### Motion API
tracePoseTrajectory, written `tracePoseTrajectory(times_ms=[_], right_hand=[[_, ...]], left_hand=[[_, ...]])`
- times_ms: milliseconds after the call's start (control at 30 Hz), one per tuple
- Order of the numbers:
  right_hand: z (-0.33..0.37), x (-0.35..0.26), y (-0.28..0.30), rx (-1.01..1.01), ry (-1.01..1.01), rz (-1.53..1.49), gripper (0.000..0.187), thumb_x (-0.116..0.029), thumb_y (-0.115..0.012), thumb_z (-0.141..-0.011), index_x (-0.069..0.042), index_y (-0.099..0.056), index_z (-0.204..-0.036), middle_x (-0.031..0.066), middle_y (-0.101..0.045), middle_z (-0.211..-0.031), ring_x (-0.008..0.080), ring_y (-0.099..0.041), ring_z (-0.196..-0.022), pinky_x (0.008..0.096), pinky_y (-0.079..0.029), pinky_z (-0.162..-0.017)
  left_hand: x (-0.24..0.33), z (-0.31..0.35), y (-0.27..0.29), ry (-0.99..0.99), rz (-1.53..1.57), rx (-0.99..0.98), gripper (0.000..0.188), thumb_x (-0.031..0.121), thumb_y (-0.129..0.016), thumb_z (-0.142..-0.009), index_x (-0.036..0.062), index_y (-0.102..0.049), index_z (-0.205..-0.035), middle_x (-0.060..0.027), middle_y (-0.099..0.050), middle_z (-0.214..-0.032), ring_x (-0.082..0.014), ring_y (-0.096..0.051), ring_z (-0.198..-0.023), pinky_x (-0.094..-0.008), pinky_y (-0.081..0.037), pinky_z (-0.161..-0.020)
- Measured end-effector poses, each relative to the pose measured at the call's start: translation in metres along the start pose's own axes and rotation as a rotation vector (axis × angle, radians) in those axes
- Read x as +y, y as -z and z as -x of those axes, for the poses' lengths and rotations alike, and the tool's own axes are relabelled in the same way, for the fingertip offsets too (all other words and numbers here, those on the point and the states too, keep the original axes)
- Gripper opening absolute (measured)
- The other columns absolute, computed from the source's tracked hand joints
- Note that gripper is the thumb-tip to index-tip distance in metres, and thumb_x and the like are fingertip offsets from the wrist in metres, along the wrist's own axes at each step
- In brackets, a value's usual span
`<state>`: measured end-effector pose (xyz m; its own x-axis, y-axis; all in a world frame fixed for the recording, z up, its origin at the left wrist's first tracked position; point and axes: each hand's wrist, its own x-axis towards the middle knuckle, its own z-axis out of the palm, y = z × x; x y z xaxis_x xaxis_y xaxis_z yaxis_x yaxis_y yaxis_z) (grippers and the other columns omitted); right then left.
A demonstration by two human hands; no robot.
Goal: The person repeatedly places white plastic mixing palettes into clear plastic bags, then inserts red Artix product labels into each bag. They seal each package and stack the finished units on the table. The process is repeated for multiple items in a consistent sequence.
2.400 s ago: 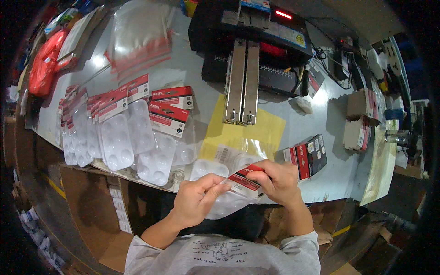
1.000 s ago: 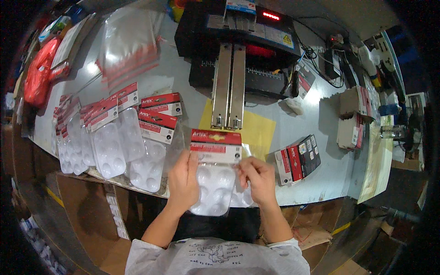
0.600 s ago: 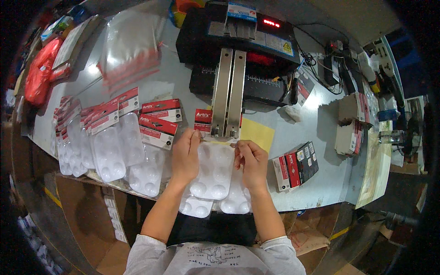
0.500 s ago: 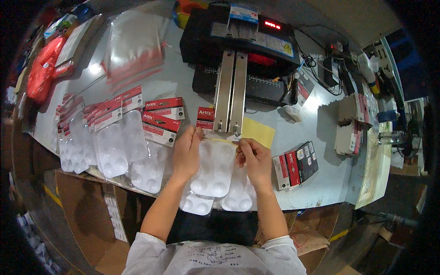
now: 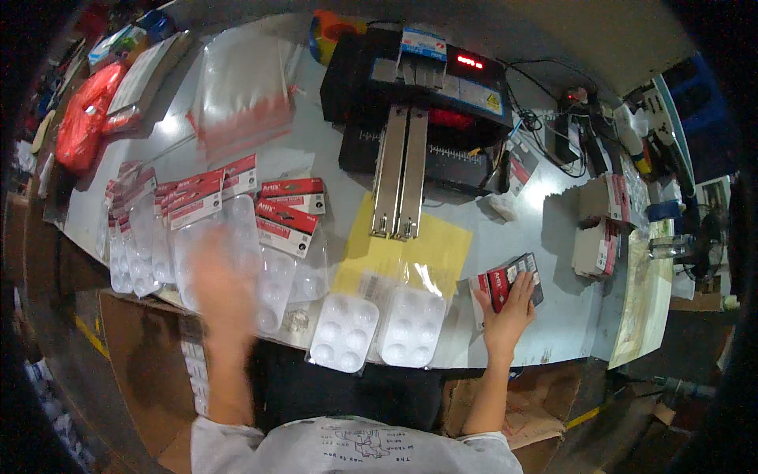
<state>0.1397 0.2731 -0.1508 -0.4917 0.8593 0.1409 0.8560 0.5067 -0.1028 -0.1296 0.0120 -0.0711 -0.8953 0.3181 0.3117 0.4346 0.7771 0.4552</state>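
Observation:
My left hand (image 5: 221, 288) is smeared by motion at the left, over a row of white plastic paint palettes (image 5: 272, 288) in clear bags with red and white header cards (image 5: 289, 225). Its fingers cannot be made out. My right hand (image 5: 509, 312) lies on a small stack of red, white and black header cards (image 5: 499, 283), thumb at the left side and fingers stretched over the top. Between the hands, two bagged six-well palettes, a left one (image 5: 345, 332) and a right one (image 5: 411, 328), lie at the table's front edge, partly over a yellow sheet (image 5: 357, 257).
A black bench machine (image 5: 418, 150) with two metal bars (image 5: 399, 174) and a lit red display stands at the back middle. Clear bags (image 5: 241, 87) lie at the back left, beside a red plastic bundle (image 5: 87, 118). Stacked cards (image 5: 596, 249) and cables (image 5: 545, 126) are at the right.
Both hands have left the bars; the palette they held there is no longer in them. My left hand has moved left to the carded row, my right hand right to the card stack.

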Motion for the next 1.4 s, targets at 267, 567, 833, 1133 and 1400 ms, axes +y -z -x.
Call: tracePoseTrajectory(times_ms=[267, 567, 833, 1133, 1400], right_hand=[[0.003, -0.013, 0.019, 0.09, -0.033, -0.271, 0.055, -0.014, -0.074, -0.07, -0.001, -0.051, -0.117, 0.0153, -0.056, -0.117, 0.0263, -0.057, -0.104, 0.0347, -0.042, -0.089], [-0.027, -0.074, 0.101, -0.546, 0.19, -1.226, 0.054, -0.012, -0.074, -0.071, -0.001, -0.041, -0.113, 0.013, -0.06, -0.094, 0.0193, -0.06, -0.084, 0.028, -0.049, -0.071], [-0.028, -0.115, 0.081, -0.463, 0.653, -0.99, 0.026, -0.013, -0.067, -0.075, 0.002, -0.058, -0.093, 0.0115, -0.059, -0.08, 0.019, -0.058, -0.067, 0.0251, -0.045, -0.059], [-0.015, -0.116, 0.072, -0.196, 0.716, -0.798, 0.017, -0.014, -0.066, -0.076, -0.002, -0.059, -0.085, 0.0095, -0.06, -0.069, 0.0214, -0.06, -0.054, 0.0281, -0.046, -0.049], [-0.027, -0.099, 0.074, -0.588, 0.733, -0.991, 0.016, -0.019, -0.057, -0.085, -0.005, -0.061, -0.078, 0.0105, -0.055, -0.059, 0.0242, -0.056, -0.049, 0.0311, -0.043, -0.047]], left_hand=[[0.081, 0.088, -0.102, -0.199, 0.354, -0.456, 0.024, 0.022, -0.067, -0.076, 0.0033, -0.053, -0.079, -0.0108, -0.054, -0.102, -0.0268, -0.054, -0.093, -0.0352, -0.043, -0.082], [0.071, 0.079, -0.039, 0.319, 1.306, -0.876, 0.011, 0.01, -0.046, -0.092, 0.0045, -0.037, -0.088, -0.0112, -0.066, -0.091, -0.0063, -0.048, -0.071, -0.0225, -0.038, -0.062], [0.064, 0.071, -0.011, 0.19, 0.929, -0.732, 0.018, 0.015, -0.06, -0.087, 0.0026, -0.06, -0.1, -0.0056, -0.066, -0.072, -0.0046, -0.055, -0.06, -0.0202, -0.041, -0.054], [0.066, 0.07, -0.011, 0.184, 0.795, -0.8, 0.014, 0.015, -0.061, -0.085, 0.0032, -0.065, -0.093, -0.0048, -0.058, -0.06, -0.0054, -0.046, -0.05, -0.0224, -0.037, -0.046], [0.068, 0.065, -0.011, 0.06, 0.933, -0.824, 0.012, 0.012, -0.062, -0.084, 0.002, -0.066, -0.089, -0.004, -0.057, -0.058, -0.0065, -0.047, -0.048, -0.0223, -0.036, -0.046]])
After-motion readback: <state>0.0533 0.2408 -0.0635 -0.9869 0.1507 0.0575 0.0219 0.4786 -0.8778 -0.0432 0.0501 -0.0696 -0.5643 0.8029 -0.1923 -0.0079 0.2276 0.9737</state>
